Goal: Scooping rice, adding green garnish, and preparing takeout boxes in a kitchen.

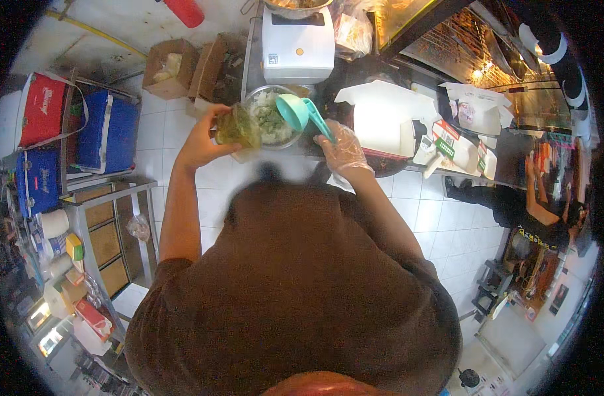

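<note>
My left hand point(203, 138), bare, grips a see-through container point(238, 127) with yellow-green contents, blurred, at the left rim of a round metal bowl. White rice point(271, 123) with a green patch on it fills the bowl point(282, 146). In a clear plastic glove, my right hand point(340, 148) holds the handle of a turquoise scoop point(293, 113). The scoop's round cup is above the bowl's right side. To the right of my gloved hand lies an open white carton box point(383, 119).
A white machine point(298, 47) stands behind the bowl. Further right are another open carton point(478, 109) and printed cartons point(455, 146). Cardboard boxes point(171, 69) are at the upper left, insulated boxes point(106, 131) at the left. Another person point(520, 205) is at the far right, by a glass display.
</note>
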### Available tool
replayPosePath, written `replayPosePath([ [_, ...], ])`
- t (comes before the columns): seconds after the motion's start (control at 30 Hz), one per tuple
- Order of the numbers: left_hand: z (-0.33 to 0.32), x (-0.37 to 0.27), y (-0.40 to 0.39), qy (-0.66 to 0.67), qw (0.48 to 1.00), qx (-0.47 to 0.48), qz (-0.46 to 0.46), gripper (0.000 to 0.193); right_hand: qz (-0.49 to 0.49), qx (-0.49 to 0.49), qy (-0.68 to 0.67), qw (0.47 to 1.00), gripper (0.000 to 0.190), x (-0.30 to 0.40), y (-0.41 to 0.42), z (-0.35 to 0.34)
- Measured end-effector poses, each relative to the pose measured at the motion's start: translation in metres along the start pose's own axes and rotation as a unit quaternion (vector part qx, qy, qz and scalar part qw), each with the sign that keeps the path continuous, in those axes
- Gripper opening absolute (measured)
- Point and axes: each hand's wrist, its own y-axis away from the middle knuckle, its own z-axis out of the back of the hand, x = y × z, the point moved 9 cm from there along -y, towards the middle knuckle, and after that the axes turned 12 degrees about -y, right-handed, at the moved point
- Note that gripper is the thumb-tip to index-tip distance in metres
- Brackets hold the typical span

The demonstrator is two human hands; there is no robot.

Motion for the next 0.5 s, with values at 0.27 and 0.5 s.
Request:
replayPosePath([
  [0.27, 0.003, -0.004, -0.023, 0.012, 0.999, -0.048, -0.001, 0.081, -0.013, -0.004, -0.002, 1.0, 0.027, 0.005, -0.003, 0.001],
  [0.5, 0.004, -0.02, -0.052, -0.083, 0.993, -0.076, -0.035, 0.079, -0.043, 0.009, 0.002, 0.999, 0.029, 0.001, 0.008, 0.001],
])
